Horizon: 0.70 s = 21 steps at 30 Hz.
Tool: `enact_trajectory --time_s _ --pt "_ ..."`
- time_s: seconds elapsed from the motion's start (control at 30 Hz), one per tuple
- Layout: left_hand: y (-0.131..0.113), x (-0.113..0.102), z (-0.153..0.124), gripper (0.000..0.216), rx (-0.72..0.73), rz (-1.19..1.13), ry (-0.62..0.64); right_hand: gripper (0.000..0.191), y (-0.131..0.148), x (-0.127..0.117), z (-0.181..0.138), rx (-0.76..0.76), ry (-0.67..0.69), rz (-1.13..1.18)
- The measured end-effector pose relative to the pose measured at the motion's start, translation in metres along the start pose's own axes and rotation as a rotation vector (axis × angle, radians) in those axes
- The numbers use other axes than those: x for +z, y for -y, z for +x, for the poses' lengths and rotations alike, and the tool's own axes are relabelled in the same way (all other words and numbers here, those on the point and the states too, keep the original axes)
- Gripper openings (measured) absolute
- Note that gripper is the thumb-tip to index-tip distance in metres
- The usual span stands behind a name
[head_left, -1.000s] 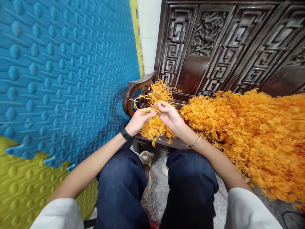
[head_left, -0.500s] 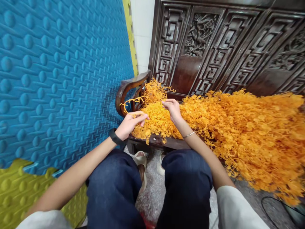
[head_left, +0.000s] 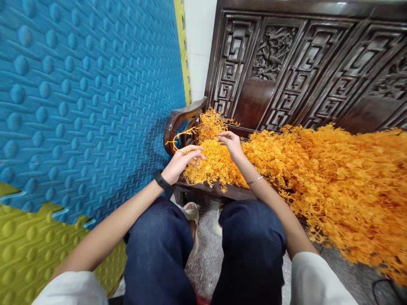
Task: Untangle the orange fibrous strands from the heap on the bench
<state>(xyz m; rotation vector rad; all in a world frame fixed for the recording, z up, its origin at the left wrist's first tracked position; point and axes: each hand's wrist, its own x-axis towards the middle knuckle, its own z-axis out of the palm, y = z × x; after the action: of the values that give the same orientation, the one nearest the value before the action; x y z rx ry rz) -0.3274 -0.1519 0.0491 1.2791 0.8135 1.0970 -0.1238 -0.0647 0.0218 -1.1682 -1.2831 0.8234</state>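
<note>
My left hand [head_left: 182, 163] is closed round a thin orange plastic stem [head_left: 186, 132]. The stem arches up from behind the hand, short side twigs along it. A little to the right, over a heap of small orange plastic pieces [head_left: 219, 156], is my right hand [head_left: 232, 145]. Its thumb and fingers are drawn together; anything between them is too small to make out. The two hands are apart, with the heap showing between them. A tuft of branching orange plastic [head_left: 211, 123] stands behind them, near the armrest.
A dark carved wooden bench [head_left: 254, 97] bears the heap, its curved armrest [head_left: 173, 123] at the left. A large pile of orange plastic sprigs [head_left: 343, 178] stretches right and towards me. Blue foam matting [head_left: 95, 106] rises on the left. A black cable [head_left: 375, 286] lies lower right.
The view has shifted slightly, so the bench and heap appear further right and lower. My left hand's fingers have loosened a little and reach nearer the right hand. The stem stays in it.
</note>
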Motion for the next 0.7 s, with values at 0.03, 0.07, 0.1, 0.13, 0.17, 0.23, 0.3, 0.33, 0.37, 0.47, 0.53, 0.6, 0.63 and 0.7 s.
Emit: enact_trajectory --time_s 0.03,0.07,0.1,0.13,0.17,0.23,0.3,0.33,0.37,0.47,0.53,0.6,0.63,0.7 --pt "0.0 0.0 0.0 0.03 0.012 -0.013 -0.005 0.019 0.011 0.001 -0.01 -0.025 0.137 0.023" --pt "0.0 0.0 0.001 0.03 0.03 -0.03 -0.007 0.02 0.022 0.002 -0.021 -0.054 0.283 0.022" --pt "0.0 0.0 0.001 0.03 0.055 -0.049 -0.005 0.022 0.032 0.004 -0.031 -0.079 0.429 0.006" --pt "0.0 0.001 0.001 0.03 0.081 -0.066 -0.003 0.024 0.04 0.005 -0.04 -0.102 0.56 -0.016" --pt "0.0 0.001 0.001 0.03 0.107 -0.082 -0.003 0.025 0.046 0.006 -0.047 -0.123 0.672 -0.041" --pt "0.001 0.002 0.0 0.029 0.146 -0.1 -0.013 0.03 0.053 0.007 -0.058 -0.162 0.794 -0.084" --pt "0.0 0.004 0.0 0.029 0.16 -0.105 -0.014 0.032 0.056 0.007 -0.064 -0.198 0.796 -0.127" --pt "-0.001 0.005 0.0 0.028 0.161 -0.108 -0.008 0.029 0.056 0.006 -0.065 -0.211 0.778 -0.151" --pt "-0.002 0.005 -0.001 0.028 0.158 -0.11 0.002 0.024 0.056 0.005 -0.065 -0.219 0.754 -0.174" --pt "-0.007 0.002 -0.002 0.035 0.11 -0.092 0.054 0.015 0.056 0.0 -0.064 -0.214 0.668 -0.207" --pt "-0.013 -0.004 -0.009 0.043 0.044 -0.015 0.064 0.015 0.054 -0.004 -0.062 -0.206 0.586 -0.178" --pt "-0.02 -0.011 -0.025 0.048 0.004 0.144 0.016 0.013 0.051 -0.007 -0.06 -0.208 0.503 -0.14" --pt "-0.024 -0.014 -0.038 0.047 0.009 0.249 -0.026 0.011 0.049 -0.008 -0.06 -0.215 0.474 -0.134" --pt "-0.031 -0.016 -0.073 0.037 0.111 0.413 -0.106 0.008 0.044 -0.011 -0.059 -0.23 0.457 -0.158"
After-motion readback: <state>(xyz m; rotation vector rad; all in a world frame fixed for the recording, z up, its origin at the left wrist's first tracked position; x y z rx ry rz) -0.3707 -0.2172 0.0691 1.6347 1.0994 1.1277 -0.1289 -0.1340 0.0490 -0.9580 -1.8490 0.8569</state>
